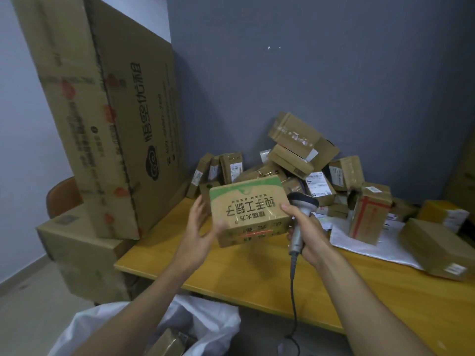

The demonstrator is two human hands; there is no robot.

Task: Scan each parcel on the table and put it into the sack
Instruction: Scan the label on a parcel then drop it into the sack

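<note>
Nearest, the white sack (205, 322) gapes below the table edge with one brown parcel (167, 343) inside. Above the yellow table (257, 273), the left hand (198, 227) clasps the left end of a green-printed parcel (249, 211), thumb on its face. The right hand (305, 232) is wrapped round the scanner (302, 201) at the parcel's right edge. Farther back, a parcel heap (308, 170) lies against the wall.

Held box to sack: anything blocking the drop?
Nothing visible blocks it. The box is held above the table edge; the sack gapes open below, nearer the person. The scanner cable hangs to its right.
</note>
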